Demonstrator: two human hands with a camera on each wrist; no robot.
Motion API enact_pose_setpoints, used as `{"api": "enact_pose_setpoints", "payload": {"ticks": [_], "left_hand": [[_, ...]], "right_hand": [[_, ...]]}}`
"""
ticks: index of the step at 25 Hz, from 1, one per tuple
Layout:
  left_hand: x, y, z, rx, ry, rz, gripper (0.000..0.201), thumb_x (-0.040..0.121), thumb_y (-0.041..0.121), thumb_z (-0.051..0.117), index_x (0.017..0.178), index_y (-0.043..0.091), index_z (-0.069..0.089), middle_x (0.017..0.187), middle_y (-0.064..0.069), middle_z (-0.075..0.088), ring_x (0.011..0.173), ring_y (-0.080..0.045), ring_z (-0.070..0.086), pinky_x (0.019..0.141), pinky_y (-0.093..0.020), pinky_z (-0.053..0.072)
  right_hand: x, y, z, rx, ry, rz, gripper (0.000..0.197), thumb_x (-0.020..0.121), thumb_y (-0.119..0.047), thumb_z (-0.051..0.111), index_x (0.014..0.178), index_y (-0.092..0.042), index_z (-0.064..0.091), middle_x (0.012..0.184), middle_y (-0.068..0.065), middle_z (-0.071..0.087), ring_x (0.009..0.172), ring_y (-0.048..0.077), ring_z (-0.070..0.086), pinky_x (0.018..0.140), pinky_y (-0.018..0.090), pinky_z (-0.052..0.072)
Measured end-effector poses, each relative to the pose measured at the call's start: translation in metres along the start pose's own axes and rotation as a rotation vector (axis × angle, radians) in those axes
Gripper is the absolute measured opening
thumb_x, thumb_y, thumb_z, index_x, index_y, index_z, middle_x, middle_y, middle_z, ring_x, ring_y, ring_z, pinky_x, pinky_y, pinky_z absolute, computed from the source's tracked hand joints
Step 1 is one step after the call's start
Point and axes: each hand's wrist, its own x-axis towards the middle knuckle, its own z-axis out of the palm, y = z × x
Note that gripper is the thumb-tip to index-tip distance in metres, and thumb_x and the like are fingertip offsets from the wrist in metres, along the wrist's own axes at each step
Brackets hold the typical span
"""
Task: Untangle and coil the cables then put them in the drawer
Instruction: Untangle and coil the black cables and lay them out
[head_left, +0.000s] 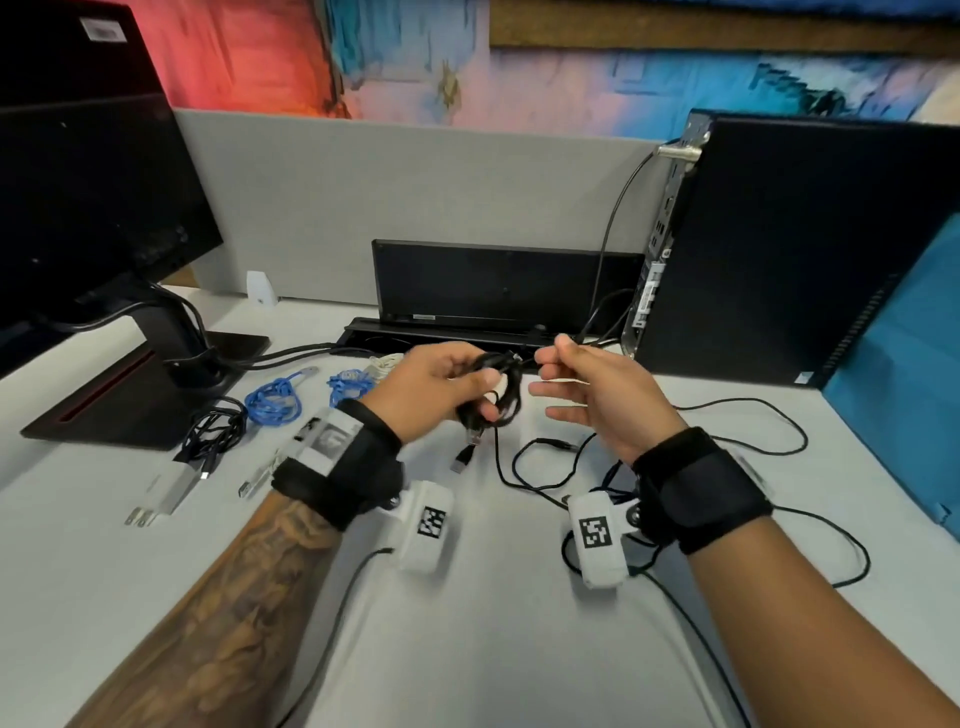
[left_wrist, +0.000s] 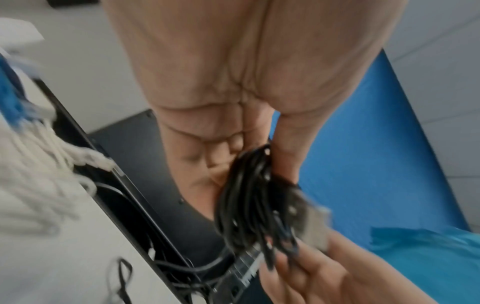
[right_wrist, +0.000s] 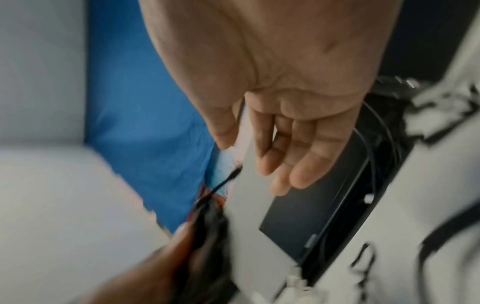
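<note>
Holding a tight bundle of thin, glossy black cable (head_left: 496, 387) above the matte grey-white desk (head_left: 467, 597), the left hand (head_left: 441, 387) has its fingers curled round the loops; the left wrist view shows the same coil (left_wrist: 249, 197) pressed between thumb and fingers, with a blurred metal plug hanging from it. A flat silver USB plug (head_left: 462, 457) dangles below the bundle. The right hand (head_left: 587, 389) sits just right of the coil, thumb and forefinger pinching a strand that leads into it, the other fingers loosely extended, as the right wrist view confirms (right_wrist: 280, 144). Slack from this black cable trails in wide curves over the desk to the near right (head_left: 753, 415). On the left of the desk lie two coiled blue braided cables (head_left: 272, 400) (head_left: 350, 384), a loosely folded black cable (head_left: 215, 431), a white wall charger (head_left: 163, 493) with metal prongs, and, beyond the blue coils, a pale woven cord (head_left: 382, 361), visible as ropy off-white strands in the left wrist view (left_wrist: 46, 156). A black monitor (head_left: 88, 208) on a flat rectangular base stands far left; a black desktop tower (head_left: 779, 249) stands far right beside blue fabric (head_left: 904, 374). No drawer can be made out.
</note>
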Motion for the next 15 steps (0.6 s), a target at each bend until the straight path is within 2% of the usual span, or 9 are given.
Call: {"api": "enact_pose_setpoints", "payload": {"ticks": [2,4,5,7,8,10,12,14,15], "left_hand": [[-0.010,-0.001,-0.026,0.039,0.033,-0.053,0.005,0.094,0.015,0.065,0.093,0.012,0.069,0.077,-0.002,0.067,0.068,-0.007,0.064,0.063,-0.022,0.052],[-0.020,-0.014,-0.051,0.104,0.053,-0.136,0.002,0.093,0.016,0.067,0.093,0.017,0.066,0.074,-0.002,0.069,0.067,-0.009,0.065,0.059,-0.026,0.053],[-0.024,-0.021,-0.060,0.152,0.061,-0.201,0.006,0.092,0.018,0.069,0.093,0.017,0.063,0.075,-0.004,0.071,0.070,-0.013,0.066,0.060,-0.030,0.054],[-0.027,-0.038,-0.071,0.328,0.038,-0.326,0.018,0.084,0.027,0.075,0.086,0.017,0.061,0.081,-0.004,0.074,0.078,-0.026,0.067,0.073,-0.037,0.057],[-0.028,-0.044,-0.075,0.475,0.007,-0.364,0.020,0.082,0.032,0.075,0.085,0.017,0.063,0.085,-0.002,0.073,0.081,-0.027,0.067,0.078,-0.033,0.056],[-0.029,-0.048,-0.075,0.765,-0.026,-0.418,0.017,0.087,0.034,0.070,0.094,0.019,0.070,0.093,0.000,0.072,0.076,-0.015,0.063,0.067,-0.020,0.050],[-0.030,-0.045,-0.070,0.919,-0.026,-0.474,0.020,0.092,0.035,0.065,0.100,0.018,0.073,0.099,-0.002,0.071,0.074,-0.012,0.060,0.061,-0.018,0.045],[-0.030,-0.037,-0.064,1.114,-0.065,-0.488,0.029,0.094,0.038,0.061,0.104,0.014,0.072,0.106,-0.006,0.070,0.090,-0.019,0.063,0.071,-0.023,0.047],[-0.028,-0.030,-0.063,1.189,-0.051,-0.444,0.033,0.094,0.040,0.059,0.106,0.011,0.070,0.110,-0.008,0.069,0.097,-0.022,0.063,0.077,-0.025,0.047]], "right_hand": [[-0.004,-0.005,-0.007,-0.332,-0.007,-0.064,0.030,0.098,-0.044,0.059,0.106,-0.020,0.074,0.098,-0.003,0.072,0.096,0.014,0.073,0.078,0.029,0.053],[-0.005,-0.002,-0.015,-0.724,-0.035,-0.118,0.024,0.095,-0.043,0.063,0.104,-0.022,0.073,0.101,-0.006,0.071,0.097,0.012,0.068,0.084,0.028,0.052],[-0.004,0.001,-0.017,-0.922,-0.056,-0.115,0.024,0.094,-0.042,0.064,0.108,-0.023,0.071,0.105,-0.006,0.070,0.099,0.012,0.065,0.088,0.028,0.052],[0.000,0.008,-0.017,-1.231,-0.137,-0.062,0.033,0.096,-0.039,0.061,0.126,-0.025,0.063,0.121,-0.005,0.065,0.109,0.015,0.061,0.096,0.031,0.050],[0.002,0.011,-0.016,-1.324,-0.183,-0.030,0.038,0.098,-0.036,0.059,0.134,-0.025,0.058,0.130,-0.004,0.061,0.114,0.017,0.058,0.099,0.031,0.049],[0.006,0.016,-0.015,-1.412,-0.237,0.051,0.043,0.098,-0.029,0.059,0.141,-0.026,0.055,0.136,-0.002,0.058,0.121,0.020,0.056,0.104,0.034,0.048],[0.010,0.022,-0.015,-1.482,-0.247,0.089,0.036,0.095,-0.027,0.064,0.131,-0.026,0.062,0.130,-0.001,0.063,0.116,0.020,0.059,0.099,0.033,0.051],[0.012,0.023,-0.019,-1.484,-0.209,0.060,0.021,0.093,-0.027,0.067,0.114,-0.027,0.069,0.117,-0.003,0.067,0.106,0.019,0.062,0.090,0.032,0.053],[0.009,0.019,-0.024,-1.415,-0.165,0.020,0.015,0.092,-0.027,0.068,0.107,-0.028,0.069,0.110,-0.005,0.066,0.102,0.018,0.062,0.086,0.031,0.052]]}}
